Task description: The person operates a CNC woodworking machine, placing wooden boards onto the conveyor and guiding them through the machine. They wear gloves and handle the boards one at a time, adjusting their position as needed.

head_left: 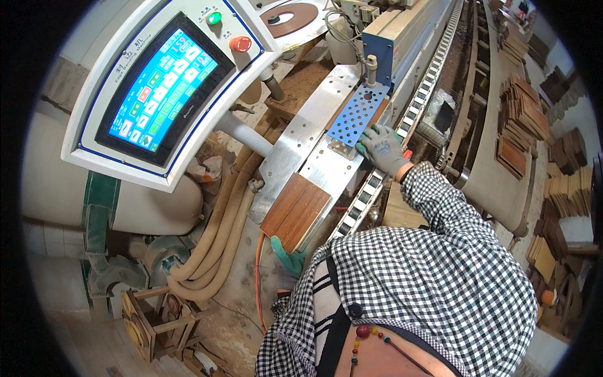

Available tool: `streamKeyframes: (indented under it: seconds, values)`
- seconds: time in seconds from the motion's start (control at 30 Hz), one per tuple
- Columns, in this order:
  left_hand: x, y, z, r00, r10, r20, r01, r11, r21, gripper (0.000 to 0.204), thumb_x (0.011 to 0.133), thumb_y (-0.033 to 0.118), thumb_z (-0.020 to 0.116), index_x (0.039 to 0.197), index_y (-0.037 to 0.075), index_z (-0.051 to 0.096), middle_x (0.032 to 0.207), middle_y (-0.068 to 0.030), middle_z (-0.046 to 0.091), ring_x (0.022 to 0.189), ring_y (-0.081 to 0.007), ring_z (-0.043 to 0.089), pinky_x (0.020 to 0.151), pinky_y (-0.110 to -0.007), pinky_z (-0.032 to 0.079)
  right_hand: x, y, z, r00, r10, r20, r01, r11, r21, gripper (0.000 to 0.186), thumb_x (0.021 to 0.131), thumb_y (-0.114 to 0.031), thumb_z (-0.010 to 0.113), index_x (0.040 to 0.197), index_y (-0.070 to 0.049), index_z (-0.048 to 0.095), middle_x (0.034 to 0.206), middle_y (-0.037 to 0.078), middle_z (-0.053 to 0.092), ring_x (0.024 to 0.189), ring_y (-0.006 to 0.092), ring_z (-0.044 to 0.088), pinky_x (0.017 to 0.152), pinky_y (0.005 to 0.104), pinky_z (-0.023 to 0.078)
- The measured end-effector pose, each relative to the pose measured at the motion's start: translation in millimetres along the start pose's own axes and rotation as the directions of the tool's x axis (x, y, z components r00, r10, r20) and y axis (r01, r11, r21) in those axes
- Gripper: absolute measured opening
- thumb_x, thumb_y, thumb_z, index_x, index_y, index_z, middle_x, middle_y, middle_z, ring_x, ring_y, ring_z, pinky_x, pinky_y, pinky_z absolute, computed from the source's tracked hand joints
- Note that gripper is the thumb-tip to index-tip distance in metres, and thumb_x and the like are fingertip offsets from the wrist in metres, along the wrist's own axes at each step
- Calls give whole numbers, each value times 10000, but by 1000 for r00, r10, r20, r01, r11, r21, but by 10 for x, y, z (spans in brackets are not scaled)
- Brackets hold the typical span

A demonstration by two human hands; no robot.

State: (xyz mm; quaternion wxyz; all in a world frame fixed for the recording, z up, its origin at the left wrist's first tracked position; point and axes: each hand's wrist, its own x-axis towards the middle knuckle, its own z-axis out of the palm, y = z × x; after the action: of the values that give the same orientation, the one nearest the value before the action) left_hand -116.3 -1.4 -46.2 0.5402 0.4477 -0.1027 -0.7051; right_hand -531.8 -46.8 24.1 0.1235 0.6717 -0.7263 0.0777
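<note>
My left hand (290,259), in a green glove, is at the near end of a brown wood-grain board (296,212). Its thumb shows at the board's corner, while the other fingers are mostly hidden beneath. The board lies on the near end of a metal machine table (308,147). Farther up, my right hand (384,149), in a grey and green glove, rests with fingers stretched out against the right edge of a blue perforated plate (358,114). A strip of brown board (380,112) shows beside and under that plate.
A white control panel (173,88) with a lit screen stands at the left. Beige hoses (217,251) run below it. Right of the table is a conveyor track (411,116), then a wide belt (487,163) and stacked boards (524,107). A wooden frame (166,320) sits on the floor.
</note>
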Motion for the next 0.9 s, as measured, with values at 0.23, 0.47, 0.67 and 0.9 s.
streamKeyframes:
  seconds: [0.23,0.47,0.67,0.9]
  values:
    - [-76,-30,54,1000,-7,-11,7,1000,-1,858,958,596,619,1584,86,330,1561,-149,429,1379,-311,451,1171,-469,397,259,464,146,985,162,59,-159,986,-48,349,1025,-392,552,1206,-146,720,1387,58,632,1214,292,597,978,409,472]
    - [-95,60,211,993,-78,84,82,996,-35,793,999,567,541,1573,62,333,1558,-162,432,1381,-321,460,1170,-472,400,216,117,-100,982,147,120,-152,988,29,335,1036,-379,530,1125,-116,717,1100,86,663,947,236,625,869,417,505]
    - [-63,64,200,976,-154,153,163,986,-43,742,1033,542,474,1563,41,336,1556,-172,434,1382,-328,468,1168,-474,404,-254,-981,-433,915,-69,398,-231,717,657,522,1035,-454,497,1452,-142,536,1061,135,690,912,265,681,882,404,526]
    - [-34,97,177,948,-217,233,233,972,-42,691,1074,513,396,1552,17,339,1554,-185,436,1383,-338,478,1166,-477,407,-362,-1212,-395,862,-61,503,-480,223,849,495,1027,-250,563,1494,-91,518,1087,108,697,971,217,662,857,358,542]
